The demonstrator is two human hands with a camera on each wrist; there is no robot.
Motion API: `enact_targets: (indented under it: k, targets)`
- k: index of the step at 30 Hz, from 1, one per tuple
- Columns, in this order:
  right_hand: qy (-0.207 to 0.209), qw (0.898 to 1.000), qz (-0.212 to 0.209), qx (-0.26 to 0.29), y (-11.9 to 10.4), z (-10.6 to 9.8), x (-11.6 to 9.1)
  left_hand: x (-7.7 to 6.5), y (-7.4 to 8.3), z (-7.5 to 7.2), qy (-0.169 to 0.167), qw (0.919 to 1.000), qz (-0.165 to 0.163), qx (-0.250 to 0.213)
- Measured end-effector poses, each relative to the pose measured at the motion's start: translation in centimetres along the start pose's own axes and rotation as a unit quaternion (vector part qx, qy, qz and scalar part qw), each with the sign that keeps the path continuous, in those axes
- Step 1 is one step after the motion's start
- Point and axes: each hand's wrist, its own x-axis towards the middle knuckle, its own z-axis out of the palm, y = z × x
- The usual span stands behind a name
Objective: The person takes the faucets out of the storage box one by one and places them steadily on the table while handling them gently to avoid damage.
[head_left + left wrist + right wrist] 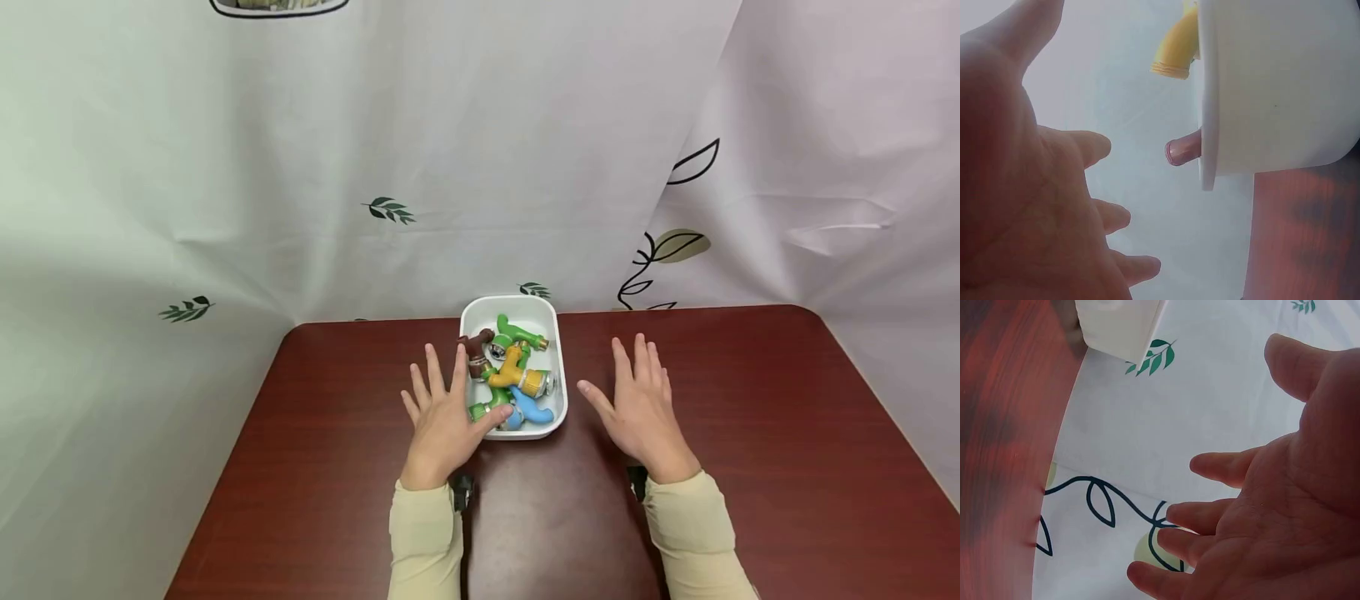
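A white plastic tub (562, 367) stands at the table's far edge with several small plastic taps in it. Among them are a green tap (517, 330), a brown tap (477, 350), a yellow tap (513, 367), a blue tap (532, 408) and a lower green tap (497, 398), partly covered. My left hand (442, 427), fingers spread, hovers at the tub's near left corner and hides part of it in the head view. To the tub's right, my right hand (647, 417) is held over the table with fingers extended. Neither hand holds anything.
The dark red wooden table (337, 467) reaches back to a pale hanging cloth (480, 150) printed with leaves. This cloth also closes off both sides. In the left wrist view, yellow and brown spouts (1184, 149) stick out past the tub's rim.
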Motion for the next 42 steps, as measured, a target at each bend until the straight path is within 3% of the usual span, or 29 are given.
enact_targets:
  k: [5,14,42]
  targets:
    - [0.0,1.0,-0.012,0.003,-0.2,0.2,0.0,-0.1,-0.3,0.0,0.003,1.0,0.002,-0.006]
    - [-0.01,1.0,-0.013,0.0,-0.6,0.4,0.4,0.0,-0.7,0.1,-0.017,0.9982,0.007,-0.057]
    - [-0.002,0.996,-0.092,-0.012,-3.1,2.3,1.4,0.7,-0.7,1.2,-0.047,0.9958,0.013,-0.077]
